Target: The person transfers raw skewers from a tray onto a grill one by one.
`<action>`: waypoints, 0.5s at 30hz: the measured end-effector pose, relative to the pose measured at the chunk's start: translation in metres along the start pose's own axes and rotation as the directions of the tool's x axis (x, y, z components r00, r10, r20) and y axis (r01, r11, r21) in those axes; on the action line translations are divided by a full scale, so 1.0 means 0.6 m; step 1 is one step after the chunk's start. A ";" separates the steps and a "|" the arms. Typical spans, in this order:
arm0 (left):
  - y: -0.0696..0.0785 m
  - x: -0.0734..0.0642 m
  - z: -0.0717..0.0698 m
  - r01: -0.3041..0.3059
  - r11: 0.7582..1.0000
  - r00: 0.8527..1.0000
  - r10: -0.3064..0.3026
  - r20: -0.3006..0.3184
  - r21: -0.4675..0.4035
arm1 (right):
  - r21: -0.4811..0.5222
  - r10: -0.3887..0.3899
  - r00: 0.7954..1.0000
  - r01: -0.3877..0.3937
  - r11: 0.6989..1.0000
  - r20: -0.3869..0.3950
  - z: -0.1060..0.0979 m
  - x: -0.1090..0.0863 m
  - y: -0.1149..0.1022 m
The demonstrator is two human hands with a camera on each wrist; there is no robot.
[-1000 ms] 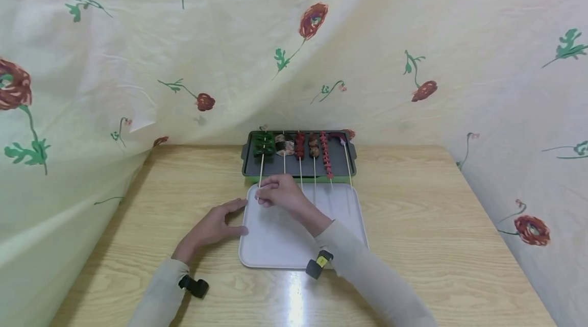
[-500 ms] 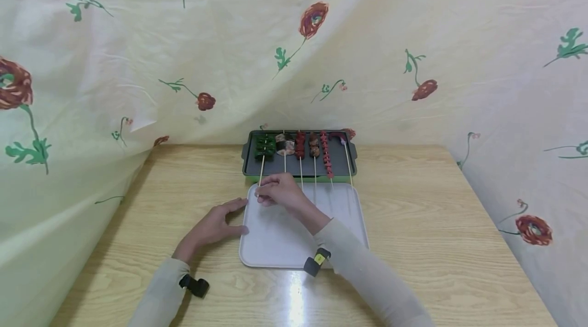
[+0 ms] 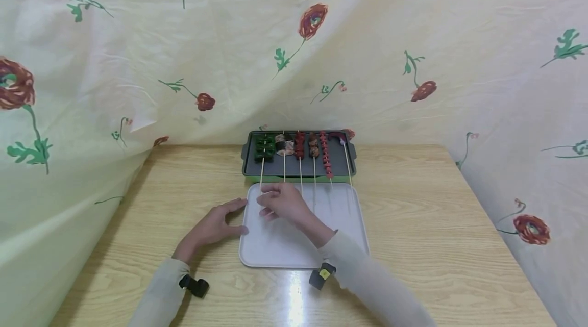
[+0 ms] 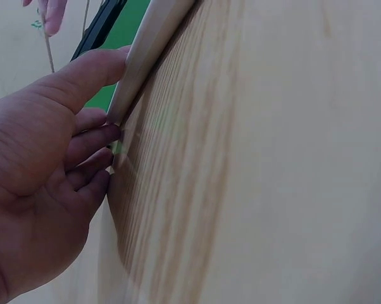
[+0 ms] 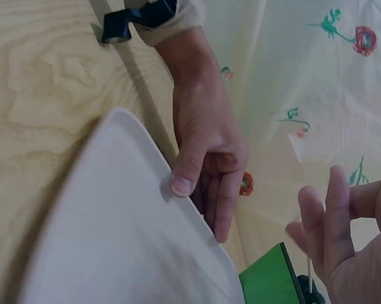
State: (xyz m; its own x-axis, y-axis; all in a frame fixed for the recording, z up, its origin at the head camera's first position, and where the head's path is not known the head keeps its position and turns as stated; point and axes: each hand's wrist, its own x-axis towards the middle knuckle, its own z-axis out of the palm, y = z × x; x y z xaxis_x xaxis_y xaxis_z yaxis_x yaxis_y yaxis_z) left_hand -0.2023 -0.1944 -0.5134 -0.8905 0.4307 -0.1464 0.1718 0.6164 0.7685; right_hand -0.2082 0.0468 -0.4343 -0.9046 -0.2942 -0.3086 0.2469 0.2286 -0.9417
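My left hand rests at the left edge of a white tray, thumb and fingers spread apart and touching its rim. In the left wrist view the fingertips of that hand meet the tray's side. My right hand is over the tray's upper left part, beside the stick of a green vegetable skewer. Its fingers look loosely extended in the right wrist view, with the stick passing behind them. The green food lies at the left end of a dark grill pan.
Several other skewers lie side by side on the pan: a black-and-white roll, red chunks, brown pieces, small red beads and a dark red curved piece. Their sticks overhang the tray. Flowered cloth hangs behind the wooden table.
My right hand has slid down slightly toward me along the stick and its fingers have loosened from it. The green skewer moved slightly, then stayed on the pan. My left hand has not moved.
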 end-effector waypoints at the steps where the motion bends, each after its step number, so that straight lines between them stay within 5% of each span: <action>1: 0.001 0.000 -0.001 0.000 1.000 1.000 0.000 -0.001 0.000 | -0.003 -0.004 1.000 0.004 1.000 0.005 0.001 -0.003 0.002; 15: 0.001 0.002 -0.001 0.025 1.000 1.000 -0.025 -0.008 -0.010 | 0.034 -0.174 0.984 0.175 0.984 -0.041 -0.017 -0.062 0.016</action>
State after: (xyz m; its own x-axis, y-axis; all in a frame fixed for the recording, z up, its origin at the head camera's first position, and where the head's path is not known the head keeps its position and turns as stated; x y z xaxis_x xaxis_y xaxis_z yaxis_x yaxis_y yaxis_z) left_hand -0.2032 -0.1939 -0.5130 -0.8977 0.4102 -0.1607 0.1455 0.6203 0.7708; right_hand -0.1759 0.0696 -0.4302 -0.9472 -0.2912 -0.1343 0.0961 0.1417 -0.9852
